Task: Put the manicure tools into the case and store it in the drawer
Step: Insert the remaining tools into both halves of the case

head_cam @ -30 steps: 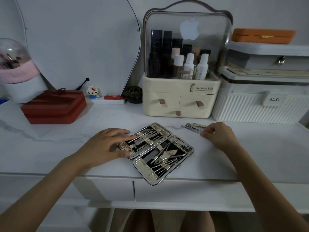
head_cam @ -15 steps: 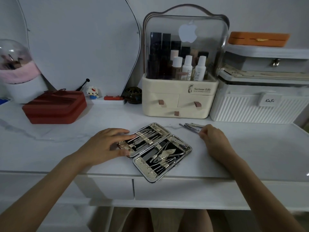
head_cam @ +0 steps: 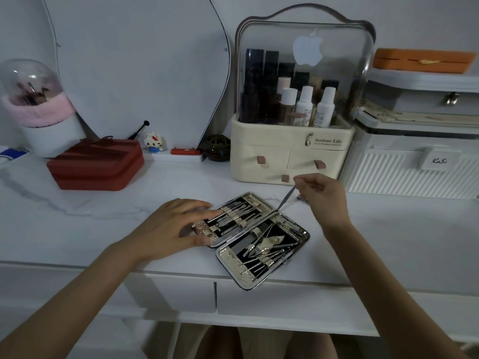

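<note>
Presently the manicure case (head_cam: 261,239) lies open and flat on the white marble-look table (head_cam: 77,224), close to the front edge, set at a diagonal. Both halves face up, black lining, gold-toned straps holding rows of metal tools. Far half sits toward the left, near half juts slightly past the table edge above the closed drawer (head_cam: 282,299).

Left hand (head_cam: 176,226): palm down, fingers straight and spread, pressing on the left end of the far half; fingertips lie across the straps. Nothing gripped.

Right hand (head_cam: 324,195): raised above the table behind the case, thumb and forefinger pinching the upper end of a thin metal tool (head_cam: 286,195). Tool slants down and left, its tip near the far corner of the case at the hinge; whether the tip touches the case cannot be told. Other fingers loosely curled.

More loose tools (head_cam: 302,198) lie on the table just under the right hand, mostly hidden by it.

Behind: cream cosmetic organizer (head_cam: 290,156) with clear lid and bottles, white ribbed box (head_cam: 414,174) to its right, red zip case (head_cam: 96,164) at left, domed brush holder (head_cam: 39,107) with pink band far left, a mirror (head_cam: 137,68) leaning against the wall
</note>
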